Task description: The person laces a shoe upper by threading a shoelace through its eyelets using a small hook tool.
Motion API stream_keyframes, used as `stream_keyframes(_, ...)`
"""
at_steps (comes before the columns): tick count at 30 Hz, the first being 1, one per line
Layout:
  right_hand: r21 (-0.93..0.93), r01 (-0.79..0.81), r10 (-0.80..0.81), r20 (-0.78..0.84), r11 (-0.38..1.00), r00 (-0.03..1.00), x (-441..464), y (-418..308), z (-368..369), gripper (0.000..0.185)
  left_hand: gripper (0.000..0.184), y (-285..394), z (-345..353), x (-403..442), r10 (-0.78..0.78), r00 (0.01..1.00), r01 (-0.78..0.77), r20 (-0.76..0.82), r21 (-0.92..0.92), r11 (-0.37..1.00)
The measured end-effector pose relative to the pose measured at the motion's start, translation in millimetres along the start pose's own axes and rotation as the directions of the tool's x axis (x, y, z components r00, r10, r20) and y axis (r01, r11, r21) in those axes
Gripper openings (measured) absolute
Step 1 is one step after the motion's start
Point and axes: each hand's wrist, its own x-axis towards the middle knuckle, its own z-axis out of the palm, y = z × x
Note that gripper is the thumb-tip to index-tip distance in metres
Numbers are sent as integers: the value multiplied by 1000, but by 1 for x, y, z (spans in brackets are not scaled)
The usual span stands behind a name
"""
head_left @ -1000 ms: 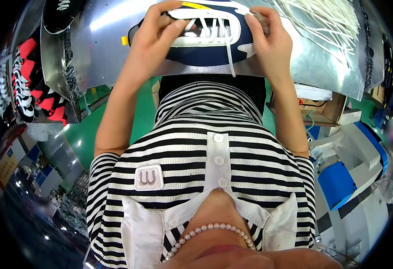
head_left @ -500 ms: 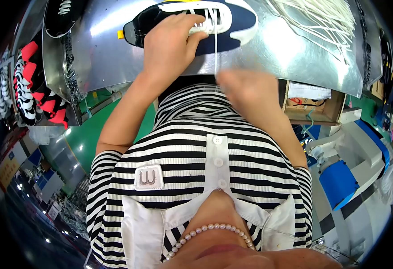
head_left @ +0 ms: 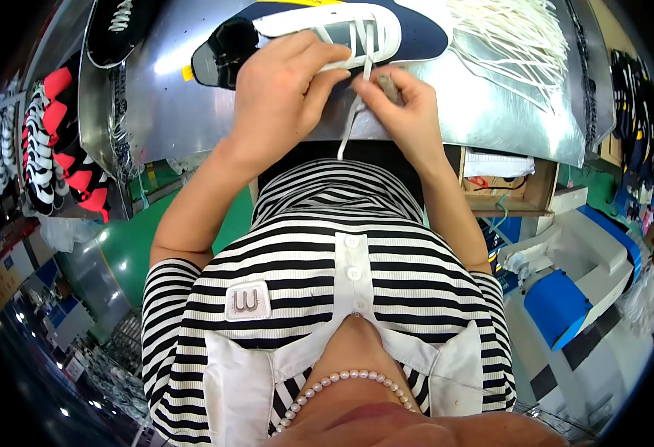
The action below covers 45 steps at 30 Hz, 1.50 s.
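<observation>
Right hand (head_left: 403, 104) pinches the thin white lace (head_left: 347, 131) near the silver metal table's (head_left: 166, 112) near edge!
Left hand (head_left: 282, 93) grips the navy-and-white shoe (head_left: 336, 31); I'd draw evenly.

Shoe (head_left: 420, 33) on table (head_left: 155, 108) — lace bundle (head_left: 517, 33) right.

At the far left, a black shoe with white laces (head_left: 105, 39) can be seen, with black, white and red footwear (head_left: 57, 160) massed below it and crumpled clear plastic (head_left: 57, 235) visible under that. On the right, white material (head_left: 498, 165) and a small red item (head_left: 478, 181) are held in an open wooden drawer (head_left: 550, 186). Beside the drawer, a white machine with a blue casing (head_left: 556, 302) is set over checkered tiles (head_left: 576, 350), while the green floor (head_left: 134, 249) is exposed across on the left.
</observation>
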Motion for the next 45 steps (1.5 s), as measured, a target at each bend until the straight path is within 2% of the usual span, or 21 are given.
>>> stream_keyframes(1,3,-85,84,121,996,989,-8,-8,0,23,19,-1,-4,1,-9,1000,9,-6,7,1000)
stream_keyframes(3,-164,-31,91,377,986,922,-29,-8,-2,20,23,-6,-9,5,16,999,-10,-50,110,994)
stream_keyframes(5,-141,25,45,473,990,880,-43,-3,-2,17,21,-17,-3,1,-5,1000,8,-18,145,989)
stream_keyframes(7,-156,163,-92,384,974,919,-34,6,-8,17,20,-33,18,-12,-88,984,69,153,129,989)
stream_keyframes(8,-81,133,-115,197,988,974,-29,6,-3,16,21,-36,25,-16,-137,968,113,211,124,986)
stream_keyframes(9,-13,6,-5,89,1000,996,-20,1,-2,14,21,-37,26,-15,-135,965,110,225,119,987)
stream_keyframes(11,-152,152,-162,-55,977,985,5,1,-2,13,20,-38,24,-13,-199,936,176,292,103,979)
stream_keyframes(13,-108,233,-244,-105,967,964,23,10,5,12,18,-44,23,-12,-175,948,159,265,82,984)
stream_keyframes(15,-68,309,-316,-154,949,936,32,14,11,12,20,-49,20,-10,-182,921,210,345,-47,977)
stream_keyframes(17,-244,370,-421,-208,896,883,37,14,13,14,23,-46,16,-8,-187,915,226,358,-69,972)
stream_keyframes(19,-276,359,-419,-205,892,884,39,13,13,13,27,-44,17,-9,-183,908,236,377,-98,967)
stream_keyframes(24,-344,379,-456,-180,859,872,40,21,11,16,31,-41,26,-8,-279,914,277,294,49,960)
stream_keyframes(26,-32,222,-224,-201,975,954,34,21,12,28,30,-43,27,-7,-279,912,277,301,49,960)
stream_keyframes(27,-31,219,-221,-197,975,955,31,15,13,28,30,-43,27,-7,-278,911,276,305,49,960)
stream_keyframes(29,87,76,-53,-243,993,969,25,-3,14,22,29,-42,27,-5,-291,905,290,310,52,956)
stream_keyframes(30,-143,313,-339,-230,939,912,30,8,13,26,28,-42,28,-5,-299,901,297,314,56,953)
stream_keyframes(31,-144,311,-337,-229,939,913,24,11,6,26,28,-42,29,-5,-300,900,299,315,54,953)
stream_keyframes(33,-300,126,-181,-161,946,970,1,0,-2,33,27,-44,30,-6,-292,908,296,301,34,955)
stream_keyframes(34,-320,-5,-28,-99,947,995,-8,-10,-5,29,27,-44,30,-5,-293,908,297,300,34,954)
stream_keyframes(37,-365,-39,37,-12,930,999,-23,-4,-3,25,27,-44,30,-5,-282,915,284,288,35,958)
stream_keyframes(45,-405,-37,22,-42,914,999,-9,3,5,19,27,-42,30,-7,-275,923,278,267,27,960)
